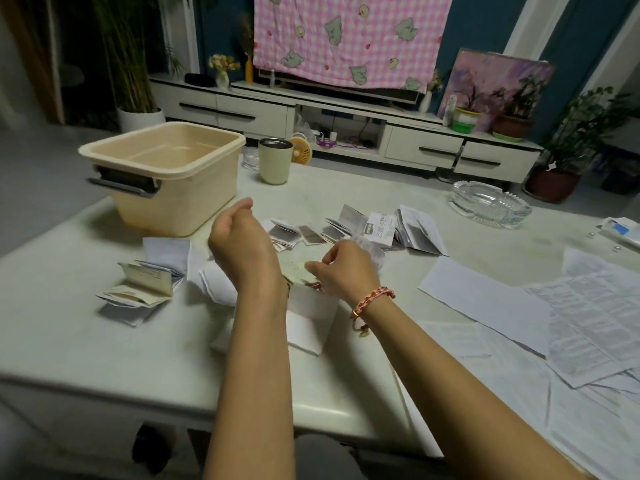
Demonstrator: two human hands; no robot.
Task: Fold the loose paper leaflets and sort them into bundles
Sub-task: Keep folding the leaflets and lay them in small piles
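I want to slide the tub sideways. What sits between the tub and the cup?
A small clear glass dish sits between the tub and the cup, in the head view.

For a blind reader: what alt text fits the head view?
A person's right hand pinches a folded leaflet at the middle of a pale table, the left hand raised and curled beside it. Other folded leaflets lie around, a beige tub left, flat sheets right.
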